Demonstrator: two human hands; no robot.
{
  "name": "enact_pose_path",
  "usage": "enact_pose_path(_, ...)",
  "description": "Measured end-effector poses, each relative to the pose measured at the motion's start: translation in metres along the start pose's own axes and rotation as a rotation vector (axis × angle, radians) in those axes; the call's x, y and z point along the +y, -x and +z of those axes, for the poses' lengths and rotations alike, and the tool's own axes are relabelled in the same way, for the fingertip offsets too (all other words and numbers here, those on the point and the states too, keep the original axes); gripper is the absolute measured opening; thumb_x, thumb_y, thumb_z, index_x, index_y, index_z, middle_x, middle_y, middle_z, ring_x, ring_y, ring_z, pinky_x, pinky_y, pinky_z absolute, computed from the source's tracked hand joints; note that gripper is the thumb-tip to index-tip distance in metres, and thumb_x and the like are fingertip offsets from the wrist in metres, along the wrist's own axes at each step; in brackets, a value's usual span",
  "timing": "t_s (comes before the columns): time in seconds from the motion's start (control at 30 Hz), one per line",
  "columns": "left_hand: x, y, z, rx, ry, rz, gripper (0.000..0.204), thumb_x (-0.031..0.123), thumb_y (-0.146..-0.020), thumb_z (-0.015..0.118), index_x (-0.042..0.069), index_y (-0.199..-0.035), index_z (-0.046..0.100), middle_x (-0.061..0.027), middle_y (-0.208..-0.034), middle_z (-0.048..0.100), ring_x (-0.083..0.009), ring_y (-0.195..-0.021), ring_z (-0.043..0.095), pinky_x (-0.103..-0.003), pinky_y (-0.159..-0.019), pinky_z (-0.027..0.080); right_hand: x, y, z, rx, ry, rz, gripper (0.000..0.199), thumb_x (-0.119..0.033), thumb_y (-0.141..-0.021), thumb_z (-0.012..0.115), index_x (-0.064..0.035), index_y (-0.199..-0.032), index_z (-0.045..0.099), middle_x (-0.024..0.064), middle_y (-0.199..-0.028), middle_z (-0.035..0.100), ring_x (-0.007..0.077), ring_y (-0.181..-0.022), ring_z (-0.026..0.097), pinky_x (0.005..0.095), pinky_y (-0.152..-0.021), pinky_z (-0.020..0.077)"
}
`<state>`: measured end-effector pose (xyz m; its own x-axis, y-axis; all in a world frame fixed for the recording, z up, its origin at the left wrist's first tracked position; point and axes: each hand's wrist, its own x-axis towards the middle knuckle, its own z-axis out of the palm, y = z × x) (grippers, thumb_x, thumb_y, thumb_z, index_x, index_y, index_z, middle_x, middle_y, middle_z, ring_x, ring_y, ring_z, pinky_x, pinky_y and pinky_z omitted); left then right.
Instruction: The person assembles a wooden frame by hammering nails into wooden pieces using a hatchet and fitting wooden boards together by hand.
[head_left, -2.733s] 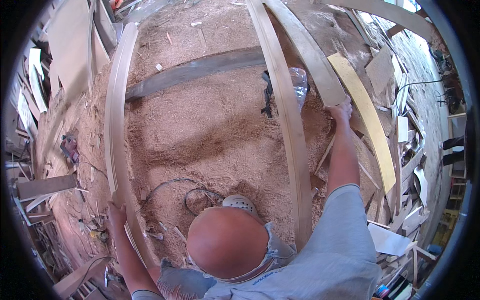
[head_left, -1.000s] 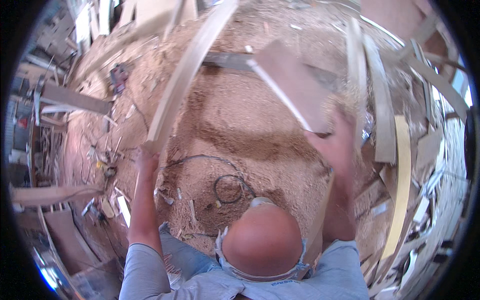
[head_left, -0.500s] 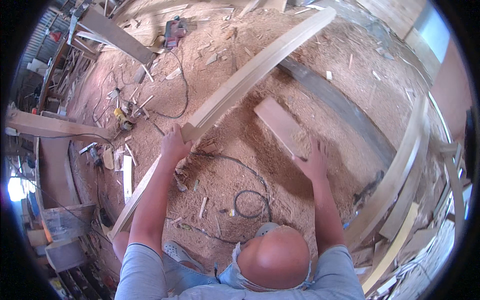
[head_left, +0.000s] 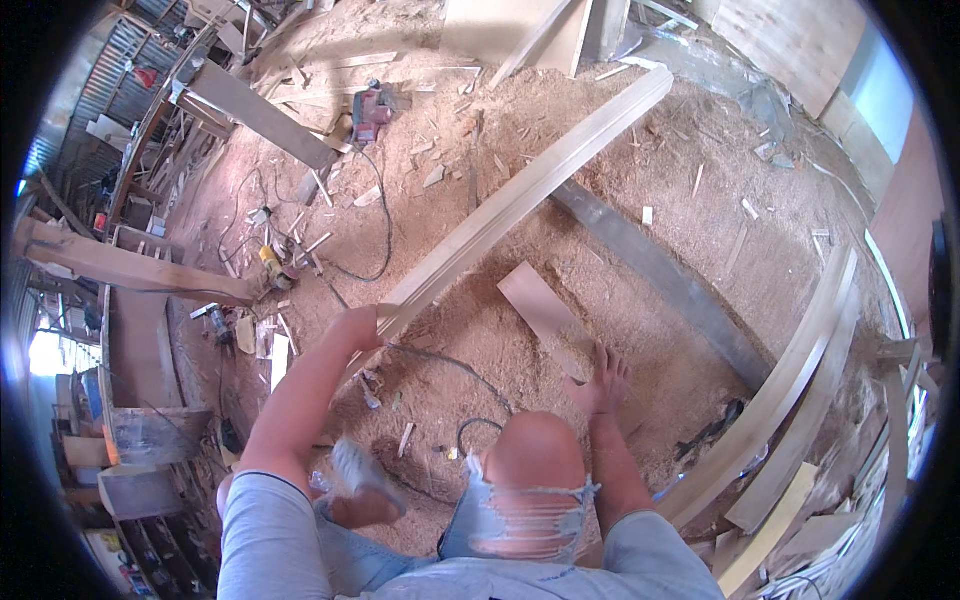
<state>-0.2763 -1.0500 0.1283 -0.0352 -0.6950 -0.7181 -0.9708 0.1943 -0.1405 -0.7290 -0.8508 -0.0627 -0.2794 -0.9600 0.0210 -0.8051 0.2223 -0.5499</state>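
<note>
My left hand (head_left: 357,328) is closed around the edge of a long wooden moulding (head_left: 520,200). This pale, grooved piece slants from beside my left leg up to the far right. My right hand (head_left: 600,385) has its fingers spread, beside the near end of a short flat board (head_left: 545,307). That board lies tilted in the sawdust, and its near end is partly covered by shavings. Whether my right fingers touch the wood or only the shavings, I cannot tell.
A dark beam (head_left: 665,260) lies across the sawdust to the right, near curved planks (head_left: 770,400). A red power tool (head_left: 372,112) and a yellow grinder (head_left: 275,265) rest at the far left among cables. A black cord (head_left: 455,365) runs close to my knee.
My view has tilted, so the scene sits lower in the picture. My left foot has shifted and is blurred. My left hand keeps its hold on the moulding; my right hand stays by the board.
</note>
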Motion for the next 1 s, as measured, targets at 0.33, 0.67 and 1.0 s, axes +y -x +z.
enact_pose_path(0.33,-0.054,0.07,-0.109,0.144,-0.186,0.125,0.075,0.055,-0.092,0.075,0.003,-0.145,0.06,-0.0248,-0.134,0.07,-0.0446,-0.122,0.068,-0.052,-0.107,0.052,0.017,-0.002,0.001,-0.062,0.061,-0.096,0.11,-0.049,-0.062,0.092,-0.0069,-0.154,0.05,0.0219,-0.146,0.053,0.0435,-0.136,0.048,0.0584,-0.115,0.0388)
enact_pose_path(0.67,0.061,-0.083,-0.124,0.322,0.123,0.43,0.086,0.058,-0.089,0.079,0.005,-0.152,0.054,-0.0206,-0.142,0.068,-0.042,-0.133,0.063,-0.05,-0.112,0.049,0.024,-0.054,-0.072,-0.379,0.018,0.031,0.101,-0.04,-0.061,0.097,-0.0072,-0.148,0.059,0.0246,-0.148,0.054,0.0442,-0.143,0.047,0.052,-0.122,0.0389)
enact_pose_path(1.0,0.196,-0.207,-0.143,0.403,0.41,0.361,0.104,0.055,-0.089,0.076,0.007,-0.167,0.026,-0.0313,-0.135,0.066,-0.0468,-0.119,0.069,-0.056,-0.102,0.054,-0.018,-0.061,-0.268,0.113,0.147,0.183,0.093,-0.024,-0.06,0.09,-0.0043,-0.145,0.058,0.0201,-0.134,0.059,0.0415,-0.129,0.054,0.0498,-0.115,0.0445)
